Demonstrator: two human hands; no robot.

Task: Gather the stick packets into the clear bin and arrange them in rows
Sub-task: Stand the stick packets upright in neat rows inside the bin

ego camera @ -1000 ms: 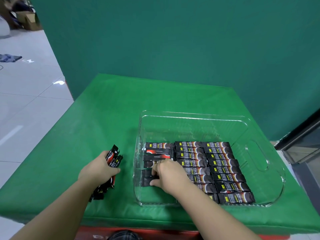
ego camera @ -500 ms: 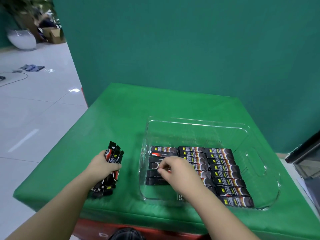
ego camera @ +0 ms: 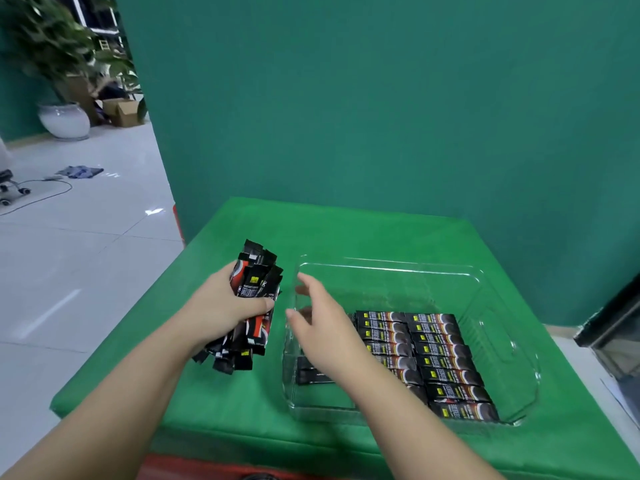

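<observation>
1. My left hand [ego camera: 221, 306] grips a bunch of stick packets [ego camera: 254, 299] beside the clear bin [ego camera: 502, 341].
2. My right hand [ego camera: 325, 327] is loose, holding nothing.
3. Rows of packets [ego camera: 436, 358] lie in the bin; words too small to read.

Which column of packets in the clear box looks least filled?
The left column in the clear bin: only a few dark packets show there, partly behind the right hand. The middle and right columns hold neat rows.

The right hand [ego camera: 325, 336] hides the packets in the bin [ego camera: 446, 362] under its fingers [ego camera: 304, 284]. Both arms run off the bottom edge.
</observation>
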